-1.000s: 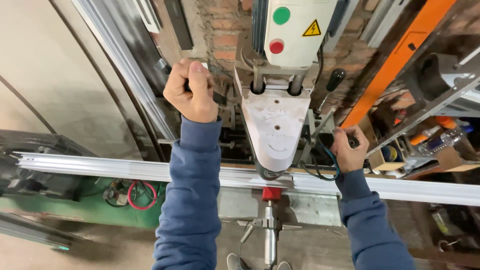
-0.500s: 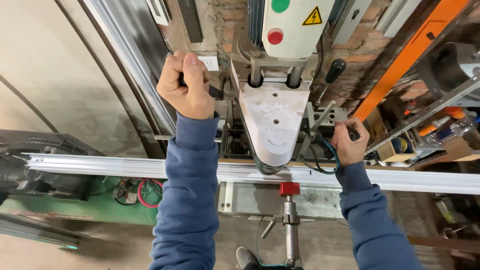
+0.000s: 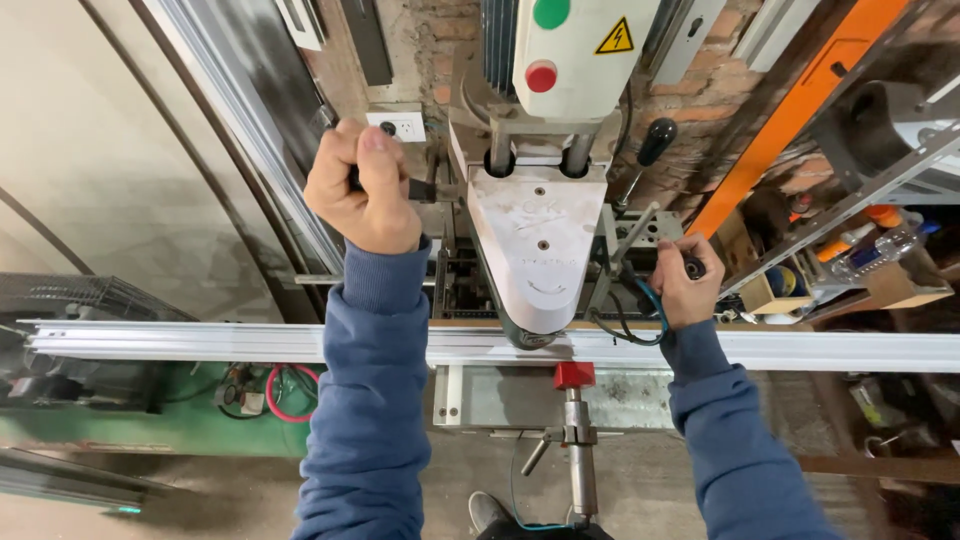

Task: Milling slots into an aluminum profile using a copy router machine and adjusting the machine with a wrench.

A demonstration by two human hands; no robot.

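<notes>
Head view | left hand (image 3: 365, 190) fisted on black lever handle (image 3: 415, 190), pointing 3 o'clock | right hand (image 3: 685, 290) wrapped on black knob (image 3: 693, 266) | aluminium profile (image 3: 240, 342) axis 9-to-3 o'clock, nearer right hand

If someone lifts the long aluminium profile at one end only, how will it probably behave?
The aluminium profile looks thin-walled, so probably light for its size. It runs past both sides of the machine, so lifted at one end it may sag or swing. Its flat, ribbed form should not roll.
</notes>
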